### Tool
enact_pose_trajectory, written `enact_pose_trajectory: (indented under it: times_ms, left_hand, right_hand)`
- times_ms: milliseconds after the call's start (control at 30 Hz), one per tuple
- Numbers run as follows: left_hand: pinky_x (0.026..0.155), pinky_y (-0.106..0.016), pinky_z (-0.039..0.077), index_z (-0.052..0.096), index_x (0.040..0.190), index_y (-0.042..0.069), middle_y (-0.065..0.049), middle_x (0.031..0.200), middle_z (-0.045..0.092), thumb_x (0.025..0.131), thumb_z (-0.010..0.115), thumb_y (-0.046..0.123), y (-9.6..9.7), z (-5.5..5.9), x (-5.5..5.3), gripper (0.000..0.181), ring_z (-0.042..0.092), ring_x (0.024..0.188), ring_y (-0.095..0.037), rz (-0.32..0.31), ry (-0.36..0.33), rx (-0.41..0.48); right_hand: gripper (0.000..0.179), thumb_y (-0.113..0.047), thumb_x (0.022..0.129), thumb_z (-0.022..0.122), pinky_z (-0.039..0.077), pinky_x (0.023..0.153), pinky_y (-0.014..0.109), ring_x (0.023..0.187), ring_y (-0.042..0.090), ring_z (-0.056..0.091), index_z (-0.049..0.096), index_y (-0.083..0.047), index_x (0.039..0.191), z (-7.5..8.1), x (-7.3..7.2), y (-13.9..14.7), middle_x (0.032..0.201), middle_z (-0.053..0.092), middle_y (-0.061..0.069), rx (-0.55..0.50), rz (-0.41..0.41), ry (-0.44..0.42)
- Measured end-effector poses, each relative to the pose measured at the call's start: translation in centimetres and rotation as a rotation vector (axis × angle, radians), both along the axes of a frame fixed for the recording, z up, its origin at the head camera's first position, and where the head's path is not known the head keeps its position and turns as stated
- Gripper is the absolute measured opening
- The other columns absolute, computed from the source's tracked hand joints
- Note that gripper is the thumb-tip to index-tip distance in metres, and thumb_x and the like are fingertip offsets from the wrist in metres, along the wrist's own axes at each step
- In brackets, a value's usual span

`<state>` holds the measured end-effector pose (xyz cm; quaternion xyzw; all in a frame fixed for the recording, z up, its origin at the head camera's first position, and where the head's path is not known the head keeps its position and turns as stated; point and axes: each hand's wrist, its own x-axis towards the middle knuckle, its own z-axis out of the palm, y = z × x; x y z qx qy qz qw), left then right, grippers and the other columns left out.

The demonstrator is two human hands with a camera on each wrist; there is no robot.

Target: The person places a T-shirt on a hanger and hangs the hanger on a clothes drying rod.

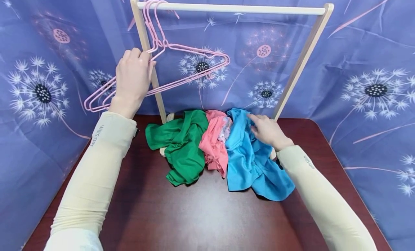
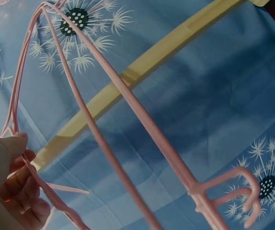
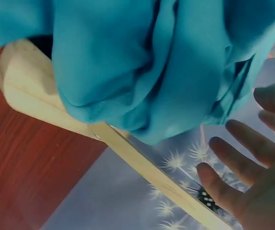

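At the left end of the rack's white rail [image 1: 243,8], several pink hangers [image 1: 194,49] hang by their hooks. My left hand [image 1: 132,76] grips them on the sloping shoulder just below the hooks; in the left wrist view its thumb and fingers [image 2: 29,191] close around a pink bar. Over the top of a crumpled blue garment [image 1: 241,168], my right hand [image 1: 268,131] reaches with fingers extended. The right wrist view has that hand's fingers [image 3: 243,143] spread beside the blue fabric [image 3: 142,67], holding nothing.
A green garment [image 1: 188,150] and a pink garment [image 1: 214,146] with a small patterned patch [image 1: 225,130] lie left of the blue one on the dark red table [image 1: 201,215]. Wooden posts [image 1: 301,63] support the rail. Blue dandelion-print curtain [image 1: 376,45] surrounds the table.
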<state>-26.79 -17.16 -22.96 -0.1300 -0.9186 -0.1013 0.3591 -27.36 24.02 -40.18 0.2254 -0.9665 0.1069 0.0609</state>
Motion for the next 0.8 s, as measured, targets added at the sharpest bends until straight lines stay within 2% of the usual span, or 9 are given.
enact_pose_trajectory:
  times_ms: [100, 300, 533, 800]
  left_hand:
    - [0.078, -0.057, 0.048, 0.062, 0.104, -0.005, -0.025, 0.101, 0.060, 0.105, 0.047, 0.026, 0.1, 0.0, 0.0, 0.034, 0.057, 0.092, -0.044, 0.004, -0.011, 0.011]
    - [0.061, -0.062, 0.046, 0.059, 0.101, -0.002, -0.024, 0.105, 0.062, 0.106, 0.039, 0.032, 0.4, -0.3, 0.0, 0.040, 0.058, 0.072, -0.051, -0.019, -0.016, 0.018]
    - [0.063, -0.062, 0.046, 0.059, 0.102, -0.001, -0.023, 0.108, 0.061, 0.107, 0.036, 0.034, 0.3, -0.2, 0.1, 0.043, 0.058, 0.073, -0.050, -0.074, -0.006, 0.065]
    - [0.064, -0.061, 0.047, 0.060, 0.103, -0.001, -0.022, 0.103, 0.060, 0.107, 0.036, 0.034, 0.6, -0.1, 0.0, 0.043, 0.057, 0.072, -0.047, -0.090, -0.015, 0.082]
  right_hand:
    - [0.049, -0.011, 0.096, 0.058, 0.044, 0.089, 0.059, 0.119, 0.044, 0.051, 0.046, -0.005, 0.143, -0.1, -0.8, 0.2, 0.133, 0.053, 0.024, -0.007, -0.006, 0.006]
    - [0.050, -0.010, 0.094, 0.060, 0.046, 0.081, 0.059, 0.117, 0.044, 0.050, 0.049, -0.009, 0.143, -0.3, -1.9, 0.1, 0.133, 0.051, 0.024, -0.003, -0.014, 0.033]
    - [0.050, -0.014, 0.094, 0.063, 0.039, 0.091, 0.065, 0.128, 0.047, 0.040, 0.051, -0.012, 0.142, -0.2, -2.6, -0.5, 0.142, 0.041, 0.026, 0.031, -0.008, 0.032]
    - [0.043, -0.015, 0.096, 0.063, 0.038, 0.092, 0.065, 0.128, 0.046, 0.040, 0.056, -0.015, 0.138, -0.5, -2.5, -0.6, 0.143, 0.040, 0.025, 0.070, 0.008, 0.035]
